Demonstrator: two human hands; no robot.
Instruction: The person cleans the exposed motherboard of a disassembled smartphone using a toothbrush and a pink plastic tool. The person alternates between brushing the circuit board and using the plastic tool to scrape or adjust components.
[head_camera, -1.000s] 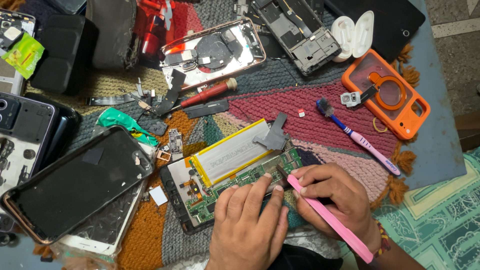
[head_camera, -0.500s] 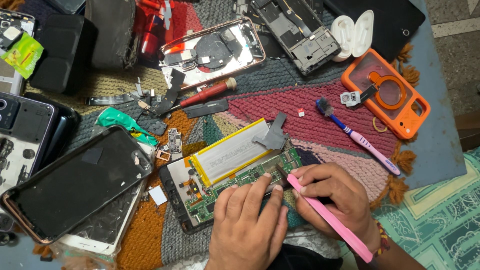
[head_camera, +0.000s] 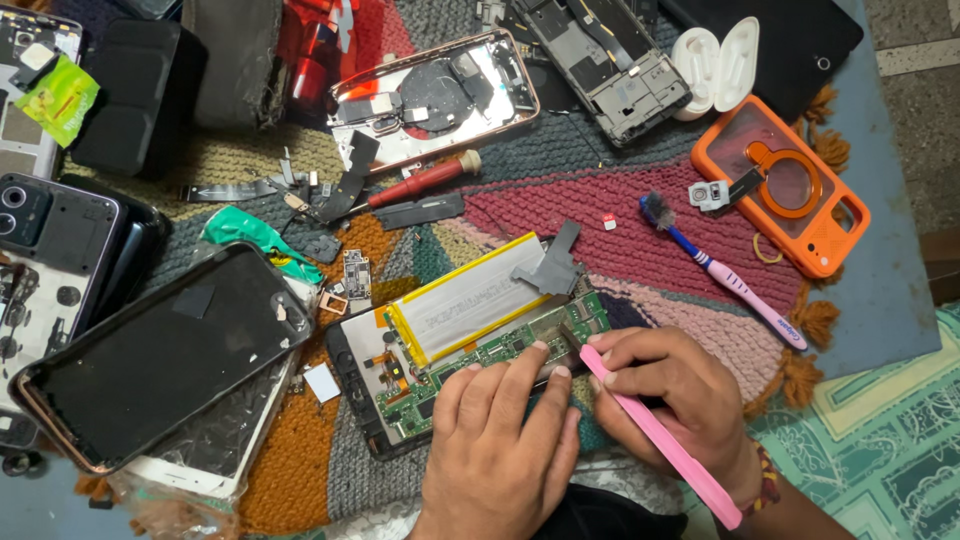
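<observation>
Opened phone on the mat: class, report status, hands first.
Left hand pressing green circuit board. Right hand holds pink pry tool at opened phone. Silver battery alongside, nothing blocking.

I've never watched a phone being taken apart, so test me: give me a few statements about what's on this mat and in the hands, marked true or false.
1. The right hand holds a pink pry tool. True.
2. The left hand holds the red-handled screwdriver. False: the screwdriver lies alone on the mat; the left hand's fingers press on the opened phone.
3. A silver battery with yellow edging sits in the opened phone. True.
4. The toothbrush lies inside the orange phone case. False: it lies on the mat beside the case.
5. A white earbud case lies open. True.
</observation>
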